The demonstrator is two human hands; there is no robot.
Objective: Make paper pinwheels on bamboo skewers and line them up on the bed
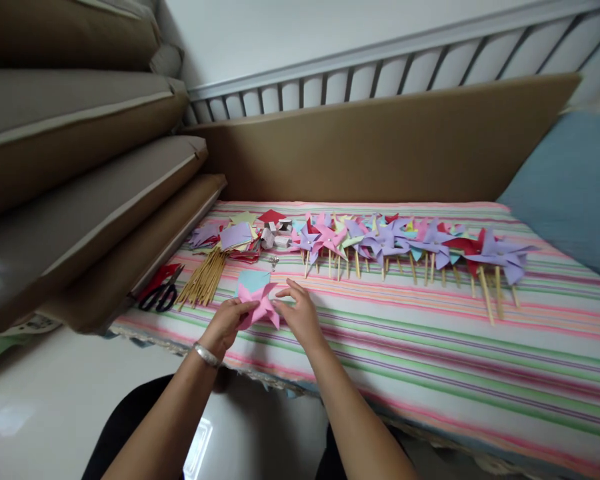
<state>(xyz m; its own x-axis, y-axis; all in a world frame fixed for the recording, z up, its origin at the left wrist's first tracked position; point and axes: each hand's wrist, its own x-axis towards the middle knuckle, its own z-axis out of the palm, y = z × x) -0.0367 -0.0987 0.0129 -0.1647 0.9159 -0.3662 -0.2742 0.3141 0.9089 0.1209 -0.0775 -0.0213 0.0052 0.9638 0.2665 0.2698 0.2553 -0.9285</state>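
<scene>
My left hand [227, 325] is closed on a pink paper pinwheel [264, 308], its thumb lying on the folded middle. The pinwheel has no stick visible. Just right of it, my right hand [301, 315] has its thumb and fingers apart, close to the pinwheel's edge; whether they touch the paper I cannot tell. A light blue paper sheet [253, 280] lies behind the pinwheel, partly covered by it. Further left, a bundle of thin wooden sticks [204, 277] rests beside dark-handled scissors [161, 295].
Finished pinwheels [387, 240] on sticks lie in a long row to the right. Stacked coloured paper squares [235, 237] and small white pieces [275, 237] sit at the back left. Big cushions [130, 200] pile up at the left on the striped cloth [430, 360]. A brown board [380, 147] stands behind.
</scene>
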